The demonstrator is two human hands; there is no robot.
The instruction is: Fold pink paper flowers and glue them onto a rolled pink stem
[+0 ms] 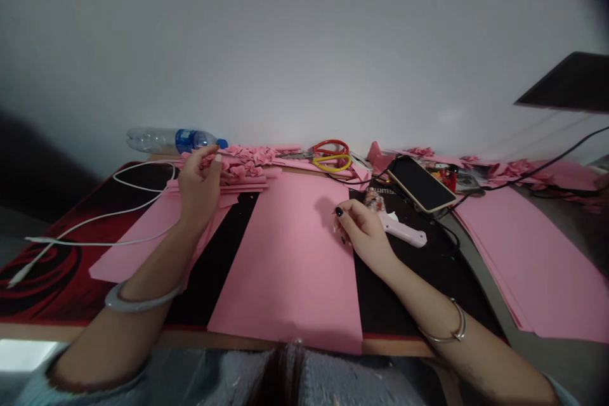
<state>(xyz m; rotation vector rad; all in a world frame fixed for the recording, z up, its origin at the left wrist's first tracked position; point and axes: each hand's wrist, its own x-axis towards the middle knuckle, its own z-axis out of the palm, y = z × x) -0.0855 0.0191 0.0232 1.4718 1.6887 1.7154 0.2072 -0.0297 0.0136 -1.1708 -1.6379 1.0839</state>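
My left hand [200, 184] reaches to the pink paper flowers [247, 155] at the back left, its fingers bent over them; whether it grips one is hidden. A large pink sheet [290, 260] lies flat on the black and red mat [209, 279] in front of me. Over the sheet's right edge is my right hand [356, 228], its fingers curled; what they hold, if anything, I cannot make out. Beside that hand lies a pale pink glue gun [404, 230]. Rolled pink paper sticks [238, 188] lie below the flowers.
Scissors [332, 155] with red and yellow handles lie near the wall, right of a plastic bottle [162, 139]. A phone [422, 184] rests at the back right. Pink sheets [533, 266] are stacked at the right. A white cable [90, 243] crosses the left side.
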